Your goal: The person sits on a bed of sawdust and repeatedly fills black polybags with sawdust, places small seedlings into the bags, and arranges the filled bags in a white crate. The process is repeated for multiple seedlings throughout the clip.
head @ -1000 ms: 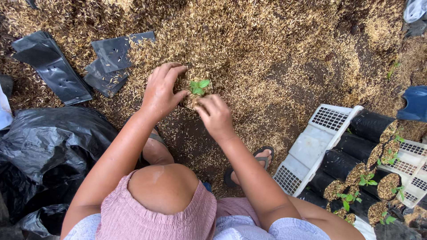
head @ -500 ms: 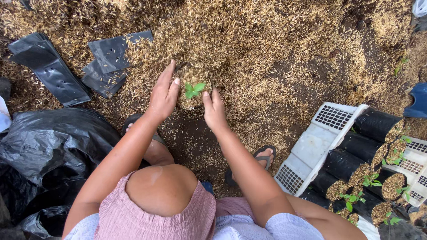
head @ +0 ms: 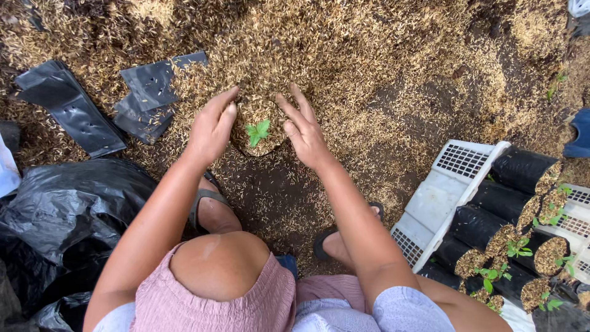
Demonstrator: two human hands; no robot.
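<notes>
Two bare hands cup a small round bag filled with rice husk (head: 258, 126) on the husk-strewn ground (head: 381, 67): the left hand (head: 212, 126) presses its curved palm and fingers to the bag's left side, the right hand (head: 304, 132) lies with spread fingers against its right side, neither closed around it. A tiny green seedling (head: 258, 131) stands upright in the middle of the filling. Flat empty black plastic bags (head: 104, 104) lie to the left, and a white slatted plastic crate (head: 452, 184) of filled black seedling bags (head: 516, 221) sits at the right.
</notes>
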